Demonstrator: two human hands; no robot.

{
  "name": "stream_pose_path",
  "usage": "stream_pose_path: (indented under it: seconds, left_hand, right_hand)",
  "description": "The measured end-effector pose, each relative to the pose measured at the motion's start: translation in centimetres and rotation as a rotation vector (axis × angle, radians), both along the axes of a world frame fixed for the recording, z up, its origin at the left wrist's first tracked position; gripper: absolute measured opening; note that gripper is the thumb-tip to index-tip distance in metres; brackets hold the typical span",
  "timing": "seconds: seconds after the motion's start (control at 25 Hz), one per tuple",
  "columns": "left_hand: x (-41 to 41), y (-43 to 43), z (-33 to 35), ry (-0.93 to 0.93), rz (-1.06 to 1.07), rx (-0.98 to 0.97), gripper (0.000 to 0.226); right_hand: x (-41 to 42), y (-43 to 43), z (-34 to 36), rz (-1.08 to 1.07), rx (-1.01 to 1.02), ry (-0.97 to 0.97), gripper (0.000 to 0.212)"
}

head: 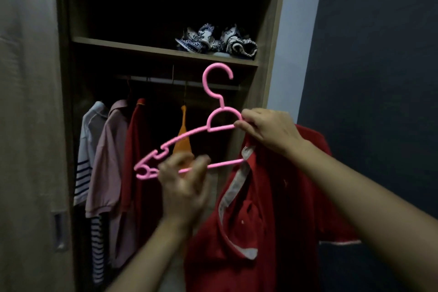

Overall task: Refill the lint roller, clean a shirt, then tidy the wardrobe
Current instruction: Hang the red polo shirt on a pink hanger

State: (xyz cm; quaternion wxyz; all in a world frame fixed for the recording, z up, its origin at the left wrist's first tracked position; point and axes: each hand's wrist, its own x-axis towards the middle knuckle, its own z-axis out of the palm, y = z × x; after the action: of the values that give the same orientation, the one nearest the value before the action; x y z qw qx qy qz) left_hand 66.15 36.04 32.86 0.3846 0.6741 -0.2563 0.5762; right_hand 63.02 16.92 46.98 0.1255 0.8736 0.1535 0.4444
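Note:
A pink plastic hanger [189,135] is held up in front of the open wardrobe [272,31], hook upward. My right hand [267,130] pinches its top right part together with the collar of a red polo shirt [272,208], which hangs down from that hand. The hanger's right arm disappears into the shirt. My left hand [184,185], blurred, has its fingers curled round the hanger's bottom bar near the left end.
Several shirts hang on the rail [166,80]: a white striped one [87,149], a pale pink one [109,161], a dark red one [135,149], an orange one [182,140]. Patterned cloths [218,40] lie bundled on the shelf above. A sliding door [28,125] stands left, a dark wall [379,78] right.

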Motion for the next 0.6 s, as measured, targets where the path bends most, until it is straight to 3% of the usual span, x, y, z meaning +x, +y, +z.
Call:
stream_pose_path:
  seconds: [0.04,0.12,0.2,0.28,0.36,0.44,0.52,0.6]
  left_hand:
    - [-1.0,-1.5,-2.1,0.125,-0.055,0.100,0.026]
    - [-0.9,-3.5,-5.7,0.577,-0.203,0.296,0.034]
    - [0.7,-3.1,-6.6,0.839,-0.521,0.359,0.052]
    - [2.8,-0.9,-5.5,0.881,-0.799,0.242,0.061]
    - [4.3,2.2,-3.3,0.916,-0.947,0.138,0.052]
    - [5.7,5.2,-1.2,0.908,-0.885,0.177,0.047]
    - [6.1,7.5,0.7,0.896,-0.782,0.347,0.049]
    - [6.0,8.4,1.6,0.910,-0.815,0.448,0.062]
  right_hand:
    - [-0.1,0.0,0.3,0.021,0.042,-0.013,0.049]
    - [-0.8,0.0,1.2,0.062,0.084,-0.053,0.046]
    - [-1.8,-0.7,2.0,0.101,0.087,-0.102,0.044]
    - [-2.9,-2.7,1.9,0.152,0.111,-0.120,0.049]
    - [-3.7,-5.0,0.6,0.173,0.118,-0.100,0.060]
    - [-4.0,-7.0,-1.9,0.167,0.091,-0.076,0.062]
    - [-4.3,-8.3,-4.5,0.147,0.092,-0.083,0.062]
    - [-4.7,-9.1,-6.4,0.131,0.109,-0.098,0.062]
